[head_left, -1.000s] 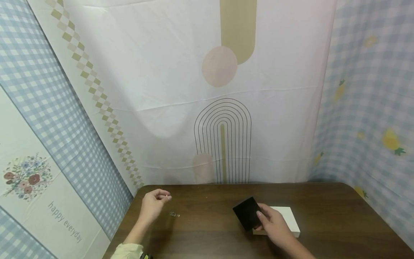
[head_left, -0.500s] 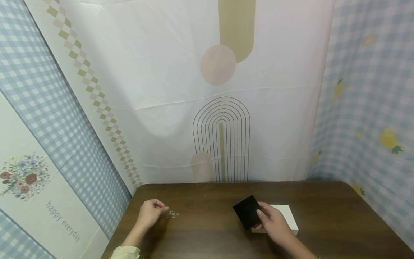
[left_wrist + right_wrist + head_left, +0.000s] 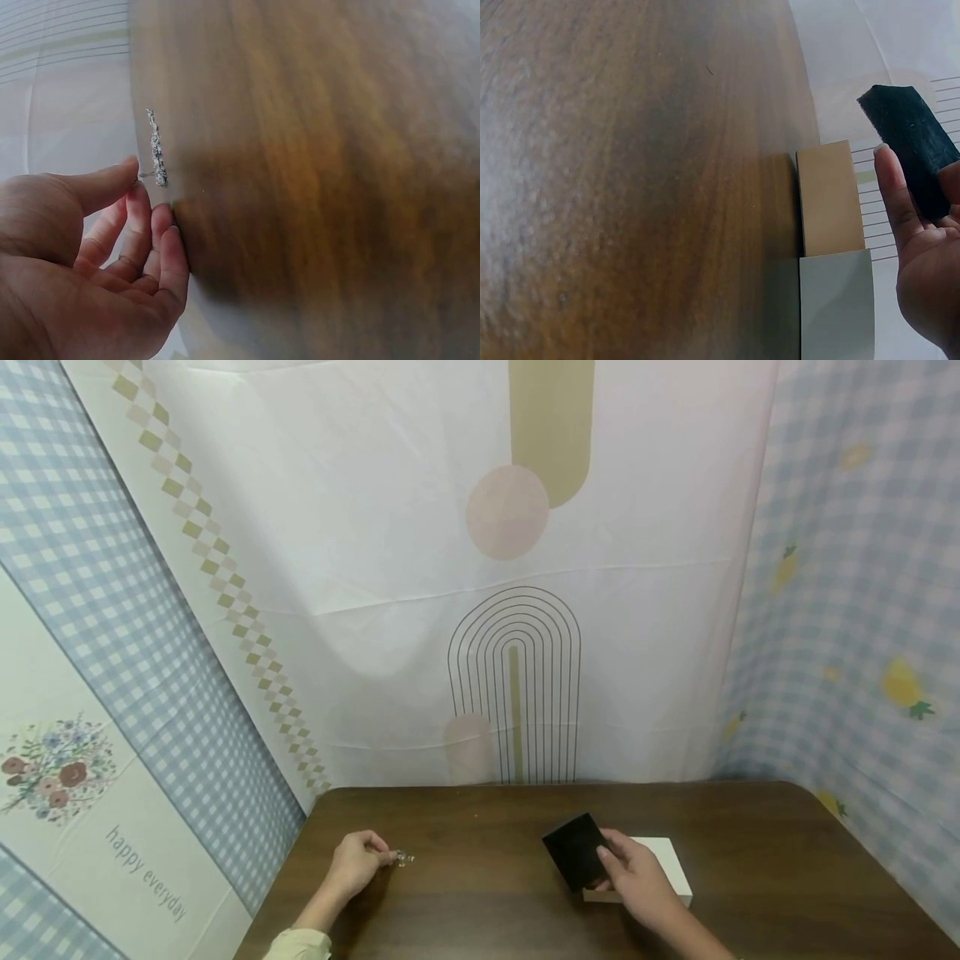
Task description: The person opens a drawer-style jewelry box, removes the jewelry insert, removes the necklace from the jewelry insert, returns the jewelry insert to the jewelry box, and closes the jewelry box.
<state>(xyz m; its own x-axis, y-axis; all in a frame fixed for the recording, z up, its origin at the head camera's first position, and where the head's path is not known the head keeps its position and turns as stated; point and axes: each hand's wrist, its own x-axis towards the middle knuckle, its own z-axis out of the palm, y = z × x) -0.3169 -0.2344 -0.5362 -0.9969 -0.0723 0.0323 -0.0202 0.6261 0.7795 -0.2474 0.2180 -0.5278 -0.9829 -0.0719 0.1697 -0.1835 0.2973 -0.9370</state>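
My left hand (image 3: 356, 864) is low over the left part of the table, thumb and forefinger pinching one thin end of a silver chain (image 3: 406, 857). In the left wrist view the rest of the chain (image 3: 157, 154) lies bunched in a narrow line on the tabletop, just beyond the fingertips. My right hand (image 3: 633, 872) grips a black square pad (image 3: 576, 850) by its right edge, tilted and raised off the table. Seen from the right wrist, the pad (image 3: 911, 139) is thick with a slightly fuzzy edge, like foam.
A white box (image 3: 671, 864) sits on the brown wooden table (image 3: 480, 902), partly behind my right hand. The right wrist view shows a tan face (image 3: 831, 199) and a pale face of it. Printed cloth (image 3: 375, 652) hangs behind the table and along both sides.
My left hand has come down from above the chain and shifted slightly right, and its fingertips now meet the chain. My right hand and the black pad have hardly moved.
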